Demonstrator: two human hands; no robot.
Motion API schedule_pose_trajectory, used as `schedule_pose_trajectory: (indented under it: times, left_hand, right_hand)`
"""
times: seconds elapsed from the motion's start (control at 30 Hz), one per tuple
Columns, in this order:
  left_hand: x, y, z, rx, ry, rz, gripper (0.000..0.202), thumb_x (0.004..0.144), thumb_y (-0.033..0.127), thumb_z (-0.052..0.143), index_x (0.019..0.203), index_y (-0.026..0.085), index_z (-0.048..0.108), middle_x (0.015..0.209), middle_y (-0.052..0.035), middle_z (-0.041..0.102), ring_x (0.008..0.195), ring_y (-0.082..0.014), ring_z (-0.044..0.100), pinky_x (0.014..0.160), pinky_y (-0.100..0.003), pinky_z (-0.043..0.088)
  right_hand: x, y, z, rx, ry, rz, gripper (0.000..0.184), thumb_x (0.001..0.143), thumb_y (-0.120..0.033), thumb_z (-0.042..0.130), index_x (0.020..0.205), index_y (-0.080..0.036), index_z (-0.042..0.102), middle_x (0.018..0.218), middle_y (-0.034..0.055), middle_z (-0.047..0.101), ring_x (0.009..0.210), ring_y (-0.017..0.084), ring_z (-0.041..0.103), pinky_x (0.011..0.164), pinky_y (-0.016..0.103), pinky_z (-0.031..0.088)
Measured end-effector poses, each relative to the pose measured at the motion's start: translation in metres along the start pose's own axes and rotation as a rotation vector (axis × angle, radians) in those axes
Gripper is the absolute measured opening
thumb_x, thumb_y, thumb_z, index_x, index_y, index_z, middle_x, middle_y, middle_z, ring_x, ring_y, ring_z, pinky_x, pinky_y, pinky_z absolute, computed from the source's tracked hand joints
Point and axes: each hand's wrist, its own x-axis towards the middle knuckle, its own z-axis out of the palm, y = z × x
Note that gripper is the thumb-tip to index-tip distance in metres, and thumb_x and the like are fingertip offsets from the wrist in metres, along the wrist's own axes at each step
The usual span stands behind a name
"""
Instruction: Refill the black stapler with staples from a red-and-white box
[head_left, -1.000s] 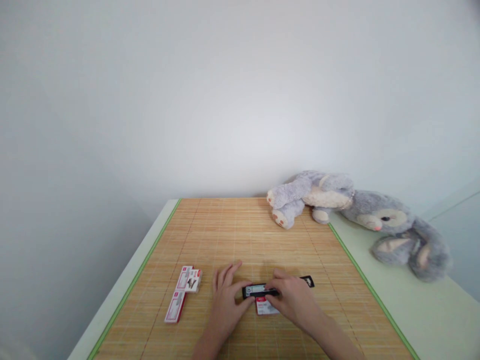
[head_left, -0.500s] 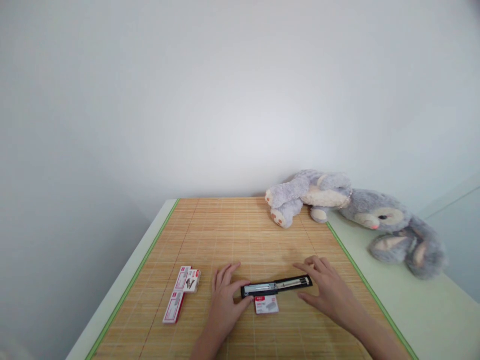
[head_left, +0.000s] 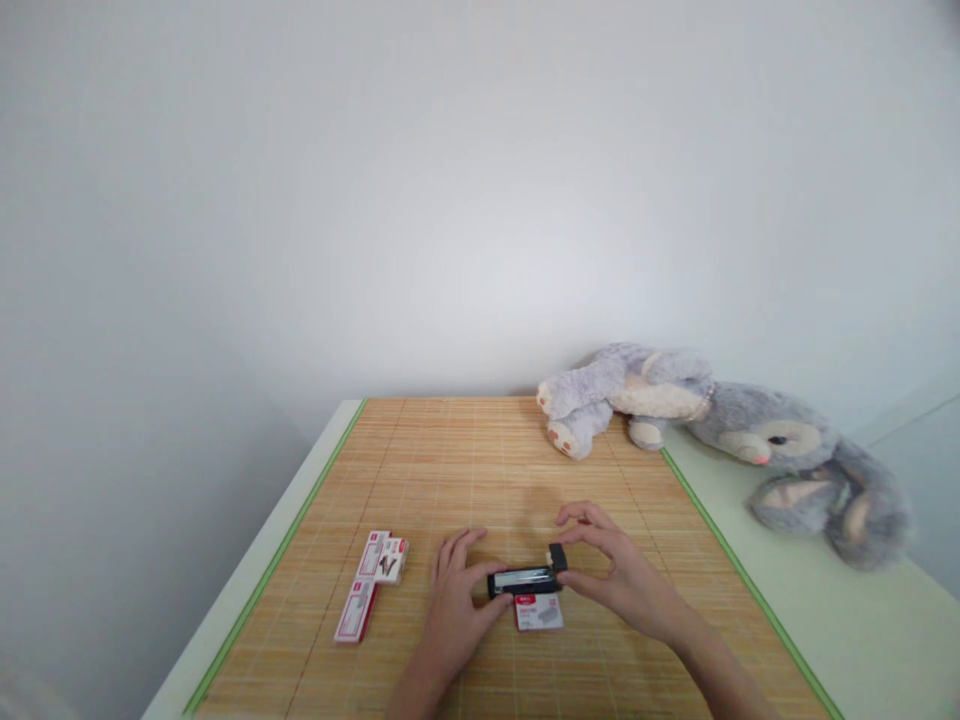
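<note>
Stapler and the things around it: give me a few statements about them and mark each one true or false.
1. The left hand and the right hand both touch the black stapler. True.
2. The plush rabbit sits upright in the middle of the bamboo mat. False: it lies on its side at the mat's far right edge.
3. A small staple box lies just nearer the person than the stapler. True.
4. The other staple boxes lie under the left hand. False: they lie on the mat to its left, apart from it.
</note>
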Motion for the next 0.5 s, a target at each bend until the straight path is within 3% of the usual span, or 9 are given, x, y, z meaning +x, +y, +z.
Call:
schedule_pose_trajectory:
  times: [0.23, 0.5]
  left_hand:
    - [0.000, 0.003, -0.003, -0.008, -0.010, -0.019, 0.035, 0.078, 0.041, 0.085, 0.113, 0.039, 0.078, 0.150, -0.0043, 0.055, 0.144, -0.0347, 0.041, 0.123, -0.062, 0.028]
    - [0.001, 0.000, 0.001, -0.027, 0.004, -0.010, 0.028, 0.081, 0.040, 0.082, 0.108, 0.035, 0.078, 0.149, -0.0045, 0.055, 0.143, -0.0339, 0.043, 0.120, -0.056, 0.035]
  right_hand:
    - [0.029, -0.018, 0.044, -0.006, -0.111, -0.089, 0.023, 0.081, -0.018, 0.077, 0.102, -0.025, 0.075, 0.130, 0.0070, 0.060, 0.126, 0.025, 0.055, 0.111, 0.039, 0.042]
    - [0.037, -0.005, 0.071, -0.173, -0.160, -0.095, 0.030, 0.070, -0.012, 0.080, 0.097, -0.023, 0.072, 0.123, 0.0053, 0.062, 0.118, 0.025, 0.056, 0.103, 0.037, 0.044]
